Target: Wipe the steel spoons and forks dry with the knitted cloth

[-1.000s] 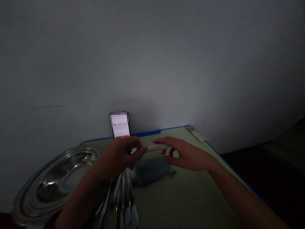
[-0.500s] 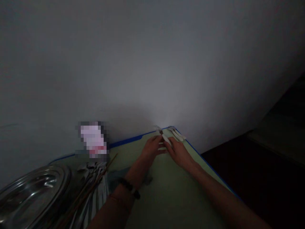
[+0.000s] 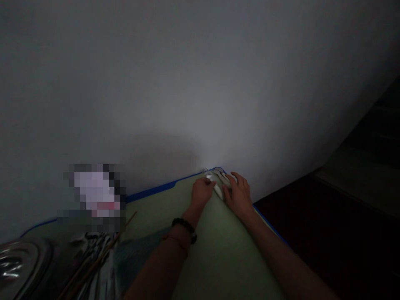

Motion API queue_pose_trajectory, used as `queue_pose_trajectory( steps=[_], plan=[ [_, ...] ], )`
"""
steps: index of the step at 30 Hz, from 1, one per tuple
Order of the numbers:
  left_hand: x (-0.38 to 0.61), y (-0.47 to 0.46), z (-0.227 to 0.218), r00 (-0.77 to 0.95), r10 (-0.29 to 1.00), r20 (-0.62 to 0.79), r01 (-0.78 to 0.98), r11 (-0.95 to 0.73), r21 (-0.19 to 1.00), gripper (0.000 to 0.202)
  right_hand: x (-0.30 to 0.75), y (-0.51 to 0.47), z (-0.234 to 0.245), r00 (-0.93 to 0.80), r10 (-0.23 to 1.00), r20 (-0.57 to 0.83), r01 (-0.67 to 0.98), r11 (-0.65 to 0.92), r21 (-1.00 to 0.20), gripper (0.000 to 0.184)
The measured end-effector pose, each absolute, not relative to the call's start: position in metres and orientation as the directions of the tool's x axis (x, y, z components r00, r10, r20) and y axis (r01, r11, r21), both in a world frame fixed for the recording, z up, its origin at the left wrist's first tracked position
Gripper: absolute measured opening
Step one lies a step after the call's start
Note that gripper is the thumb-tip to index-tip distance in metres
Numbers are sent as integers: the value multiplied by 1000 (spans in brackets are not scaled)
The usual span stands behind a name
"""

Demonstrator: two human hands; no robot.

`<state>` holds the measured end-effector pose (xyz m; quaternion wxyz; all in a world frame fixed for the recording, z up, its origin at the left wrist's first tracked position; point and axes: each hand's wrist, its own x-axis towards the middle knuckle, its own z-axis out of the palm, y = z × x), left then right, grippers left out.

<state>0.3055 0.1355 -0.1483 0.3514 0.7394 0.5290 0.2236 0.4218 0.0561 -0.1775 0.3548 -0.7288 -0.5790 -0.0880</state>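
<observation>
A steel tray (image 3: 18, 260) is seen at the near left of the tabletop (image 3: 218, 254). At its far corner, white-handled cutlery (image 3: 218, 189) is touched by both hands. The left hand (image 3: 202, 192) has its grip curled on one piece, though how tightly cannot be told. The right hand (image 3: 240, 195) has its grip spread flat and loose.

Phone (image 3: 93, 198), 9 o'clock of hands: pixelated, unreadable. Tray (image 3: 18, 262), 8 o'clock: cut by left edge. Cutlery heap (image 3: 93, 266): cut by bottom edge. White pieces (image 3: 218, 188): partly under left hand (image 3: 203, 192) and right hand (image 3: 239, 193); kind, grip unclear.

Cutlery (image 3: 218, 188) lies at the table's (image 3: 225, 250) far corner; tray (image 3: 15, 260) sits near-left.
</observation>
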Motion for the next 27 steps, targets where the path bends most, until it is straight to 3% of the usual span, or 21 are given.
queue_pose_trajectory(
  steps=[6,10,16,27],
  plan=[
    [313,140,-162,225,965,133,774,-260,577,31,423,70,-189,297,816,496,930,-130,-344,44],
    [310,139,-166,273,933,235,799,-356,485,47,427,73,-191,253,849,463,942,-106,-319,42],
    [296,154,-170,543,821,176,733,-565,378,47,431,77,-199,232,856,463,939,-74,-335,43],
    [311,153,-182,536,807,250,775,-587,234,60,437,82,-206,234,845,481,923,-38,-383,40]
  ],
)
